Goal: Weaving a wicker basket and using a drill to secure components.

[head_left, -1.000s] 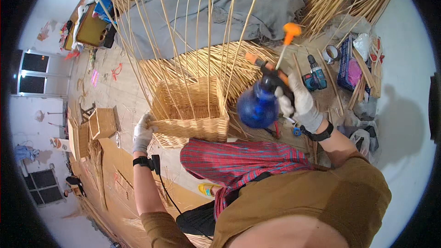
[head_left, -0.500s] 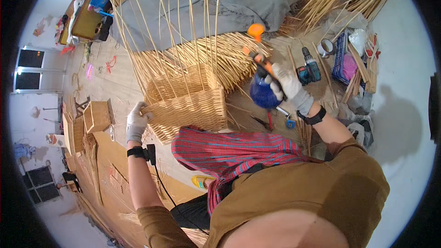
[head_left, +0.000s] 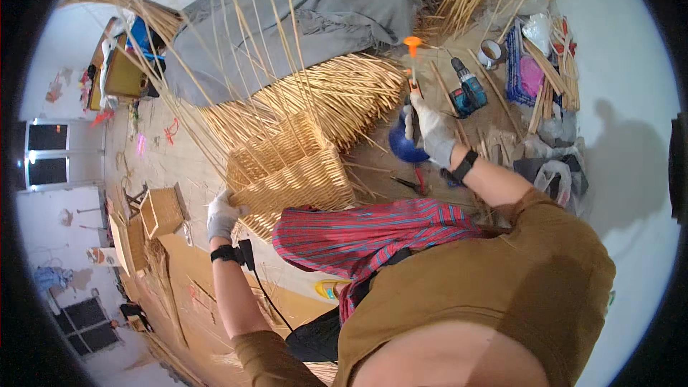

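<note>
My left hand (head_left: 223, 215), in a white work glove, is closed on the near left edge of a half-woven wicker basket (head_left: 294, 179). Long uncut stakes rise from the basket's walls and lean away over the floor. In my gloved right hand (head_left: 434, 127) is a pump spray bottle (head_left: 406, 145) with a round blue tank. Its orange pump knob (head_left: 412, 42) stands up on a thin rod above my fingers. The glove covers much of the bottle's neck. A red striped cloth (head_left: 373, 236) lies over my lap, against the basket's near side.
Beyond the basket lies a heap of wicker rods (head_left: 337, 93), partly under a grey cloth (head_left: 287, 21). A cordless drill (head_left: 467, 89), a tape roll (head_left: 491, 54) and a blue crate (head_left: 517, 64) are at the right. Smaller baskets (head_left: 161, 211) stand at the left.
The spray bottle in my right hand has turned more upright, its orange knob now straight above. My left hand and the basket's near left end have shifted slightly nearer, and the stakes lean further left.
</note>
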A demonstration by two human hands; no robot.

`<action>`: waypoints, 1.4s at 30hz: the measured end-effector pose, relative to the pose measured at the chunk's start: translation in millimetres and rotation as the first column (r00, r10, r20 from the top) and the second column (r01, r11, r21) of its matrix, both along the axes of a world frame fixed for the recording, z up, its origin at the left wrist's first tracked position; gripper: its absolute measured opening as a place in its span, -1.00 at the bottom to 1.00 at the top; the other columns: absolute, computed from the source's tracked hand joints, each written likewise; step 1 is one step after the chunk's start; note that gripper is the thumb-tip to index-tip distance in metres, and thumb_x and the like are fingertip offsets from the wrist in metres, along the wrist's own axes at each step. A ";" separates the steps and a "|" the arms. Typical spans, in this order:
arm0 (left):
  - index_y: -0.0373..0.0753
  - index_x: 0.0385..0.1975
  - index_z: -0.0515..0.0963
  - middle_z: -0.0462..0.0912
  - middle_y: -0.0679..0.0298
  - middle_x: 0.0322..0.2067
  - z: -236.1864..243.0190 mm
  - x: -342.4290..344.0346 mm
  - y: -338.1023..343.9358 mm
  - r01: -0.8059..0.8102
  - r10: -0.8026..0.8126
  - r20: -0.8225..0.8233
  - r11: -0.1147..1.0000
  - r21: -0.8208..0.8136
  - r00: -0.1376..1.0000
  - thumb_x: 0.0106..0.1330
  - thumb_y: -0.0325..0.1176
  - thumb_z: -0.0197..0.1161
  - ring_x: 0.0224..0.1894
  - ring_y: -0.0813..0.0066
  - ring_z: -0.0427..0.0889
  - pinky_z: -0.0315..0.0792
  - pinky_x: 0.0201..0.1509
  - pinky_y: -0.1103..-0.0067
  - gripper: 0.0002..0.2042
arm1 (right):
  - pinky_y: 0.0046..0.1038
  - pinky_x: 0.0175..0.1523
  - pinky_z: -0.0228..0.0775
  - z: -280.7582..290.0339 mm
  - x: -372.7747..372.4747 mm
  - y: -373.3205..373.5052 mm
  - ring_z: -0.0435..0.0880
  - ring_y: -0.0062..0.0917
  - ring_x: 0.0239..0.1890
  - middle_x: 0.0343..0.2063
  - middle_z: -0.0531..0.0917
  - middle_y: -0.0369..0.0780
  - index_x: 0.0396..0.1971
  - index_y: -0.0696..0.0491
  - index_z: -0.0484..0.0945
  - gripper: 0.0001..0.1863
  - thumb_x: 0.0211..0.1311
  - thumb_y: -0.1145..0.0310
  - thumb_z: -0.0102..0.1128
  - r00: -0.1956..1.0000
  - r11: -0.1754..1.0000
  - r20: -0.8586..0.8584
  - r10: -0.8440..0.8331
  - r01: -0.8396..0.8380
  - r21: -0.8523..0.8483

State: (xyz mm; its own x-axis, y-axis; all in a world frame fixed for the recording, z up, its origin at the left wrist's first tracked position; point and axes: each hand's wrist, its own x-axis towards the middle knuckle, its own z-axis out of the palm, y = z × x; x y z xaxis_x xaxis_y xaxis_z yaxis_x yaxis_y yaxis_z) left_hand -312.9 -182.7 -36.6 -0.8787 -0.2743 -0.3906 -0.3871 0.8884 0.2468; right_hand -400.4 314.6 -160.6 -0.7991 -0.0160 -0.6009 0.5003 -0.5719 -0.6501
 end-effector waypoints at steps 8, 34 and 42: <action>-0.26 -0.25 0.61 0.73 0.13 -0.36 -9.3 115.8 -16.0 -0.238 0.221 -0.259 0.971 -0.033 0.940 -0.04 -0.46 0.47 -0.31 0.28 0.69 0.53 -0.15 0.44 -0.70 | -0.49 -0.73 0.17 -58.2 -23.8 45.0 0.37 -0.60 -0.80 -0.74 0.46 -0.35 -0.52 0.01 0.48 -0.50 0.40 -0.13 0.06 0.913 0.899 0.122 0.390 -0.406 0.165; -0.51 0.09 0.46 0.63 -0.22 -0.07 -242.8 422.4 21.5 -1.000 0.927 -0.375 0.012 0.016 0.005 0.26 -0.02 0.35 -0.08 -0.05 0.64 0.48 0.01 0.28 -0.37 | -0.50 -0.73 0.19 -63.7 -54.3 72.7 0.34 -0.59 -0.83 -0.75 0.46 -0.36 -0.50 -0.02 0.51 -0.47 0.40 -0.19 -0.03 0.810 0.714 0.356 0.466 -0.581 0.391; -0.30 0.17 0.39 0.57 0.10 -0.05 -261.3 353.4 16.5 -0.804 0.928 -0.371 0.243 0.542 0.030 0.31 -0.30 0.31 -0.12 0.25 0.58 0.52 -0.02 0.32 -0.53 | -0.54 -0.72 0.22 -35.2 -66.2 46.2 0.38 -0.64 -0.78 -0.72 0.49 -0.39 -0.44 -0.01 0.52 -0.43 0.38 -0.26 -0.03 0.881 0.791 0.140 0.453 -0.469 0.394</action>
